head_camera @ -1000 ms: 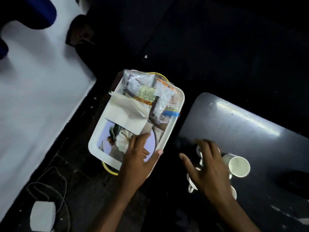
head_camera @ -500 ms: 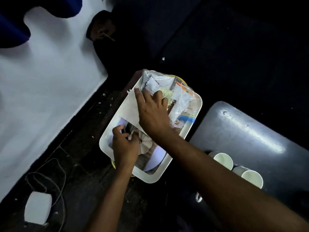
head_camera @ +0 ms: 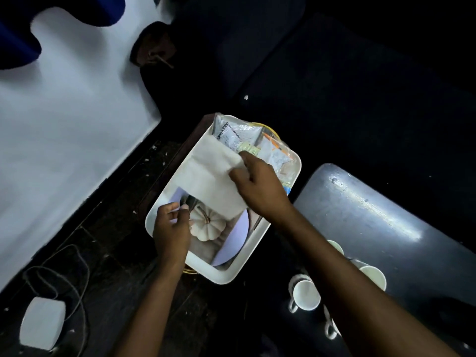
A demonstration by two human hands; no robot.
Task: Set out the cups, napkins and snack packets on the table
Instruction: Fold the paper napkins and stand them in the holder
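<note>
A white tray (head_camera: pixel 260 238) with a pumpkin picture on its floor holds white napkins (head_camera: pixel 208 176) and clear snack packets (head_camera: pixel 239 136) at its far end. My right hand (head_camera: pixel 257 186) reaches across the tray and pinches the right edge of the top napkin. My left hand (head_camera: pixel 171 228) rests at the tray's near left side, fingers curled over the picture; whether it holds anything I cannot tell. White cups (head_camera: pixel 306 295) stand on the dark round table (head_camera: pixel 381 215) at the right, partly hidden by my right forearm.
A white wall or board (head_camera: pixel 64 130) fills the left. On the dark floor lie a white adapter box (head_camera: pixel 42 323) and a looping cable (head_camera: pixel 77 269). A dark shoe-like object (head_camera: pixel 152 47) sits at the top, beyond the tray.
My right hand left the cups, crossed to the tray and now pinches a napkin's edge. My left hand shifted to the tray's near left side. The camera view moved left and closer.
</note>
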